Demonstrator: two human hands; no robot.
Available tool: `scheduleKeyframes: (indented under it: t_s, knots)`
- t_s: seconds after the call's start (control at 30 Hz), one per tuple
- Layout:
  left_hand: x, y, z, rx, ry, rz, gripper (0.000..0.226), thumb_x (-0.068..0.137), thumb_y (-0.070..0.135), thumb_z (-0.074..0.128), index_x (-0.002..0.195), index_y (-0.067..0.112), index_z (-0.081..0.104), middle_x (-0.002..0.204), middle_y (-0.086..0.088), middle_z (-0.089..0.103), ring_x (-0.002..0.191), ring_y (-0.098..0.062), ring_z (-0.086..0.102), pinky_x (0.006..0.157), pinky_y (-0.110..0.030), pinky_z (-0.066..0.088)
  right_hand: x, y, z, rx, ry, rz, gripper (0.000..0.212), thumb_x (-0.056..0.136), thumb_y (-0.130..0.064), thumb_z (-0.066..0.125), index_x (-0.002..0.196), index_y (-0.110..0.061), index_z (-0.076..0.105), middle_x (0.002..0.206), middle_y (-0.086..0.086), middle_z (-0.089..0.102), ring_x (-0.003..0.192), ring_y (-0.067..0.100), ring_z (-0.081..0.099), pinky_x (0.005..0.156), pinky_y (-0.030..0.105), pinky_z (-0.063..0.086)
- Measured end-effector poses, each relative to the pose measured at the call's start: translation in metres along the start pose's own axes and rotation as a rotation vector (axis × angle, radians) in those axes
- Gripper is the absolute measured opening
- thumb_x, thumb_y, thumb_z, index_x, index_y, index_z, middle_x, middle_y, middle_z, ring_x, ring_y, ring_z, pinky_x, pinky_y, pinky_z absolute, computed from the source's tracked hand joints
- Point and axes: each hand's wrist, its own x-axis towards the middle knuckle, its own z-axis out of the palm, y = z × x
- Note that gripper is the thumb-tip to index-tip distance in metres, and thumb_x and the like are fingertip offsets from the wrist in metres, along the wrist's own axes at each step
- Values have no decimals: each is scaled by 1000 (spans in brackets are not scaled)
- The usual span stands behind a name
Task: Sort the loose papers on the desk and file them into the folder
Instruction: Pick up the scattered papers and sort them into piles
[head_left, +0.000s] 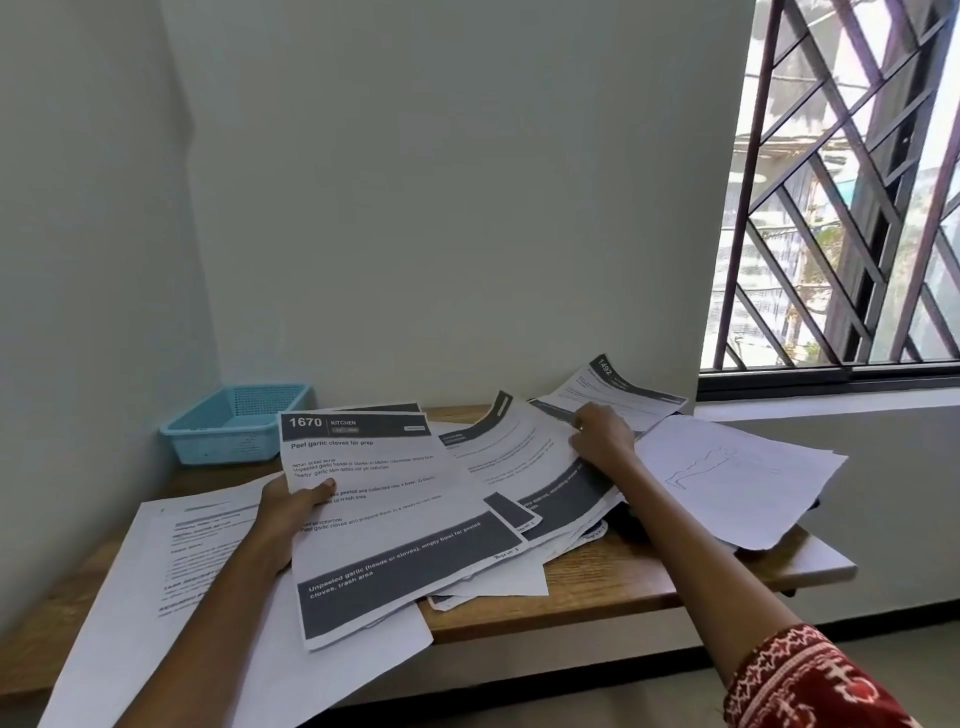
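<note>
basket: blue plastic basket (236, 422), far left corner of desk (613, 587), near side partly hidden by sheets.
left sheet: large printed page (171, 587) overhangs desk's near edge, text blurred.
left hand: left hand (291, 512) grips "1670 KITCHEN" sheet stack (384, 525), thumb on top, fingers hidden under it.
pile: loose papers (524, 467) overlap mid-desk, lower sheets mostly covered.
right hand: right hand (602, 436) pinches edge of a pile sheet, fingertips hard to see.
right: faint line-drawing sheet (727, 473) overhangs the desk's right end.
folder: cannot tell.
window: barred window (841, 197) far right.
</note>
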Motion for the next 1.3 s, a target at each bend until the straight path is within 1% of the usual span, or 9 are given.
scheduleKeyframes:
  t_s: [0.5,0.63,0.73,0.83,0.97,1.03,1.1,1.2,1.3]
  knots:
    - [0,-1,-1,36,-10,0,36,87,-3,60,122,-3,53,122,-22,59,107,-39,58,92,-45,46,9,4,-28,-120,269,-49,35,93,2,42,112,-13,68,106,12,67,97,29,63,76,31,45]
    - [-4,2,1,49,-11,4,37,88,-2,60,124,-2,53,122,-20,59,108,-38,58,95,-44,45,6,-4,-41,195,512,-86,42,90,5,41,118,-12,66,110,16,68,99,35,63,79,33,47]
    - [-5,1,1,52,-5,10,38,89,1,59,126,-1,52,122,-17,59,108,-38,58,91,-41,46,4,-25,-54,537,567,-120,35,91,3,45,114,-9,69,110,12,69,94,23,63,75,21,42]
    - [-7,2,3,18,-13,42,38,95,19,54,128,2,50,126,-20,57,103,-35,59,89,-40,46,-2,-47,-60,669,495,-107,29,92,-1,50,113,-6,69,113,11,68,98,20,61,74,14,36]
    - [-7,6,5,-66,51,17,71,91,62,28,132,7,48,127,-19,54,116,-38,52,91,-41,42,-23,-67,-31,632,169,-149,28,92,0,51,115,-1,66,120,11,65,109,20,59,89,21,39]
    - [-3,7,4,-111,34,1,80,83,72,30,131,11,50,126,-18,56,113,-38,55,91,-44,45,-35,-71,-3,543,69,-209,27,92,0,50,114,1,66,121,12,65,110,21,60,93,26,44]
    - [-5,6,4,-64,23,9,67,89,60,41,129,8,51,118,-17,57,107,-36,57,88,-42,46,-42,-69,19,446,-18,-235,29,91,0,51,115,-2,66,122,12,64,113,24,59,95,27,42]
    - [-8,4,5,13,17,38,38,89,14,61,123,0,52,120,-19,59,101,-35,59,85,-38,46,-45,-61,34,362,-260,-241,31,89,-3,56,119,-4,64,125,11,62,114,22,56,90,23,39]
    - [-8,2,8,69,10,108,37,88,-8,54,124,-3,50,124,-23,57,106,-38,57,83,-38,45,-41,-57,40,309,-316,-293,47,87,-20,66,131,-10,53,132,10,56,118,21,54,98,28,41]
